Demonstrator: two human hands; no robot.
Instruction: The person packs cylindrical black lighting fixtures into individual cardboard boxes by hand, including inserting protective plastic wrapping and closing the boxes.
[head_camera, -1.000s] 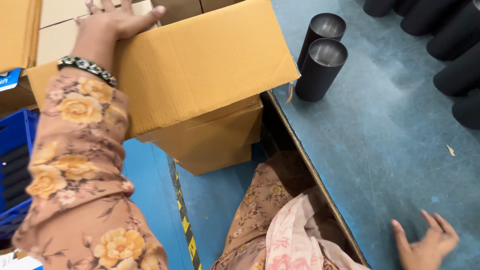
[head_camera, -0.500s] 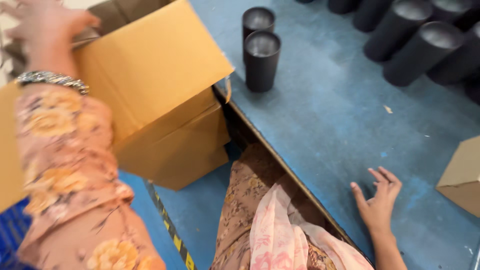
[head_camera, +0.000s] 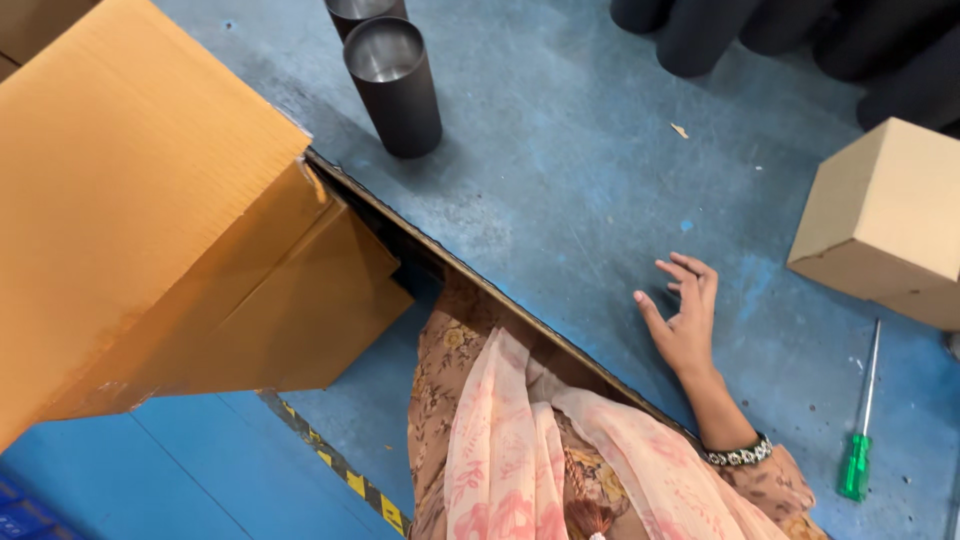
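The right hand rests on the blue worktable near its front edge, fingers spread and loose, grasping nothing; a beaded bracelet circles the wrist. The left hand is out of view, so its fingers cannot be told. A large open cardboard carton fills the left side, tilted against the table's edge above the blue floor with its yellow-and-black striped tape. Far on the table stand dark metal tumblers, upright, with more dark cylinders at the far right. A small closed cardboard box sits right of the hand, and a green-handled screwdriver lies just near of it, well apart from the fingers.
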